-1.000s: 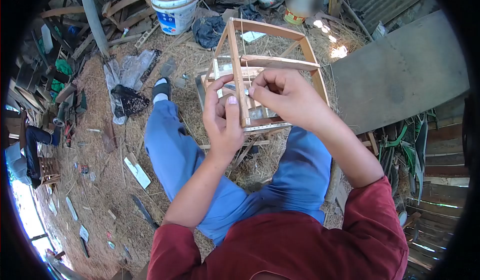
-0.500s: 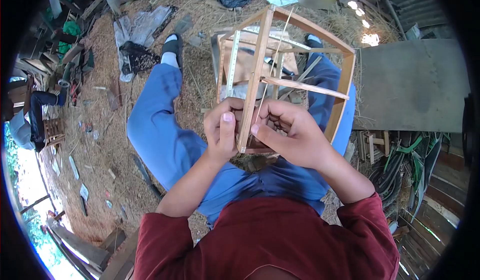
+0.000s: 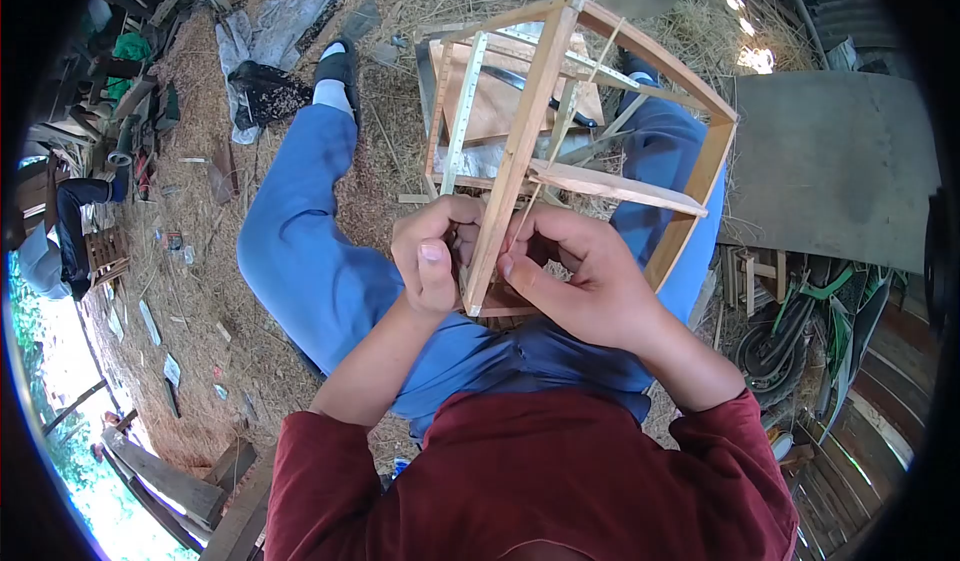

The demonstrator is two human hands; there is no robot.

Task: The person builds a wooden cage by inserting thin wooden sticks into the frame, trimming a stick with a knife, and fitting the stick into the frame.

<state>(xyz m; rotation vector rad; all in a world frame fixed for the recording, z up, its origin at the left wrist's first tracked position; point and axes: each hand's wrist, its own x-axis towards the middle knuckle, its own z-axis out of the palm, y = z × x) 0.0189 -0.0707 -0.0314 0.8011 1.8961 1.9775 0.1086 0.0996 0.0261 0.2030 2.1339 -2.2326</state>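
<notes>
A box-shaped frame of thin wooden bars [image 3: 527, 146] stands tilted between my legs. Some of its bars on the far side carry rows of small holes or marks. My left hand [image 3: 432, 253] is curled round the lower end of the near bar, with the fingertips hidden behind it. On the other side of that bar, my right hand [image 3: 580, 266] pinches a thin pale strip [image 3: 600, 66] between thumb and forefinger. The strip runs up at a slant through the frame and past its top bar. Its lower end is hidden at my fingers.
Beyond the frame, a wooden board [image 3: 480, 101] lies on the ground with a dark long tool [image 3: 570, 116] on it. A grey sheet [image 3: 830, 171] is at the right, above a motorbike [image 3: 790, 341]. Crumpled plastic [image 3: 265, 41] lies far left. Another person [image 3: 75, 226] sits at the left edge.
The frame's top has shifted right and towards me, and its lower end slightly left. Both hands stay at the near bar, the right still pinching the strip. The view has tilted a little.
</notes>
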